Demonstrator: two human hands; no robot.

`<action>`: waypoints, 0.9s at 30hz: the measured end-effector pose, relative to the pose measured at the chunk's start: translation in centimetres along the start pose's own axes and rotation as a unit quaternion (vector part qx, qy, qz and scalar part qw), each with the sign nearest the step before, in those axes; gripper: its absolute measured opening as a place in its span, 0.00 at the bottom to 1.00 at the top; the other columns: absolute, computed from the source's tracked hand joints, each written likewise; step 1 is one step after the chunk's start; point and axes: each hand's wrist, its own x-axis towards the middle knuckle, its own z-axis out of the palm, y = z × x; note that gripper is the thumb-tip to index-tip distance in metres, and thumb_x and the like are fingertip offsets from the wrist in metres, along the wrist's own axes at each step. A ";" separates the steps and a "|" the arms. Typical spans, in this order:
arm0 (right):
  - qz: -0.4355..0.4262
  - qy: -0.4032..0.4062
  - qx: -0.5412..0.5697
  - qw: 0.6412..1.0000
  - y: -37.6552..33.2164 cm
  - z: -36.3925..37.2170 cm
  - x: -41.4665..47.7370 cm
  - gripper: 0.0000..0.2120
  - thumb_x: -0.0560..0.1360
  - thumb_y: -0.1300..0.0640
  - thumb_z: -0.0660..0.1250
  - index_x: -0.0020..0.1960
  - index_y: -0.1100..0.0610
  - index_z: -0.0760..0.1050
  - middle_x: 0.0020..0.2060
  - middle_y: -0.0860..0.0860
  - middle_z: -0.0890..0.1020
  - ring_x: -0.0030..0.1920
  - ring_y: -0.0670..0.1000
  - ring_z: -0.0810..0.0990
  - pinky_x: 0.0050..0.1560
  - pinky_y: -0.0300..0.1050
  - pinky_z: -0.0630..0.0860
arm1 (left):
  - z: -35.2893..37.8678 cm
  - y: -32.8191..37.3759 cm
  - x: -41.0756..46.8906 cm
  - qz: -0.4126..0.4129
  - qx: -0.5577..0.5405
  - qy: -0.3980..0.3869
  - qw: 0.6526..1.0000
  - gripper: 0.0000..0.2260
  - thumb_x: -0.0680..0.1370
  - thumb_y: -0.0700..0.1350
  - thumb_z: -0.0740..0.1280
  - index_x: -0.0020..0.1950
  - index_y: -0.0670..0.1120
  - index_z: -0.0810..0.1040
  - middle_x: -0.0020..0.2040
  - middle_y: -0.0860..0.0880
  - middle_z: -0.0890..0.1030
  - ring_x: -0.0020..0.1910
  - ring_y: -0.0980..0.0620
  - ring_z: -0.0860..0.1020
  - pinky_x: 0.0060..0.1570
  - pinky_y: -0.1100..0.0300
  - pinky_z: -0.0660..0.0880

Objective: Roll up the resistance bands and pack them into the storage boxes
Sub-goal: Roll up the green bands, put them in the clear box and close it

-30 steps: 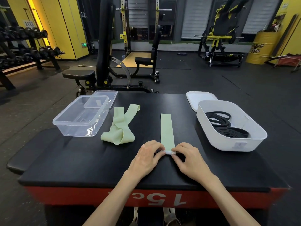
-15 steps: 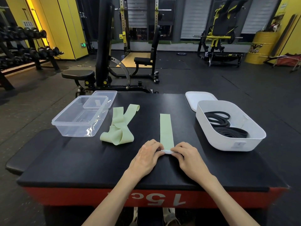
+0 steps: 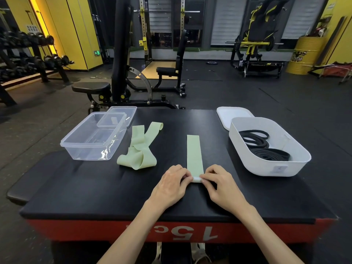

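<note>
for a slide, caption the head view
Left hand and right hand pinch the rolled near end of a flat green band.

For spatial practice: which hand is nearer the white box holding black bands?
Right. The right hand is just left of the white box, pinching the rolled end of the flat green band; the left hand is farther left, across that roll.

green bands (image 3: 194, 153) (image 3: 140, 149) 2 | boxes (image 3: 80, 151) (image 3: 266, 169) 2 | lids (image 3: 131, 111) (image 3: 228, 113) 2 | hands (image 3: 169, 185) (image 3: 222, 185) 2
</note>
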 end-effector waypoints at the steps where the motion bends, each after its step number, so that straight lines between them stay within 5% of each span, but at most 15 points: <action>1: 0.001 0.001 -0.001 1.000 -0.1 0.0 0.0 0.05 0.74 0.60 0.69 0.50 0.56 0.82 0.41 0.46 0.75 0.42 0.44 0.73 0.45 0.31 0.67 | 0.0 0.0 0.0 -0.001 0.001 0.004 1.000 0.05 0.79 0.48 0.65 0.47 0.48 0.79 0.42 0.55 0.74 0.42 0.58 0.70 0.47 0.65 0.67; 10: 0.007 0.001 0.013 1.000 0.2 0.2 0.1 0.06 0.73 0.58 0.72 0.49 0.55 0.81 0.42 0.44 0.77 0.44 0.42 0.75 0.48 0.33 0.71 | 0.1 0.1 0.2 -0.008 0.010 0.014 1.000 0.06 0.78 0.48 0.65 0.44 0.48 0.77 0.40 0.56 0.72 0.40 0.58 0.68 0.45 0.66 0.66; 15: 0.009 0.009 0.019 1.000 0.5 0.3 0.2 0.06 0.72 0.61 0.72 0.49 0.56 0.83 0.42 0.45 0.79 0.43 0.42 0.76 0.47 0.36 0.73 | 0.0 0.2 0.0 0.003 -0.002 0.006 1.000 0.07 0.78 0.52 0.64 0.52 0.51 0.75 0.47 0.56 0.73 0.46 0.58 0.72 0.48 0.63 0.72; 27: 0.009 -0.004 0.003 1.000 0.5 0.5 0.4 0.08 0.74 0.62 0.70 0.52 0.56 0.82 0.43 0.46 0.78 0.45 0.46 0.76 0.47 0.40 0.74 | 0.1 -0.1 0.4 0.012 -0.013 0.007 1.000 0.06 0.79 0.47 0.66 0.53 0.48 0.79 0.46 0.57 0.75 0.44 0.60 0.69 0.50 0.69 0.65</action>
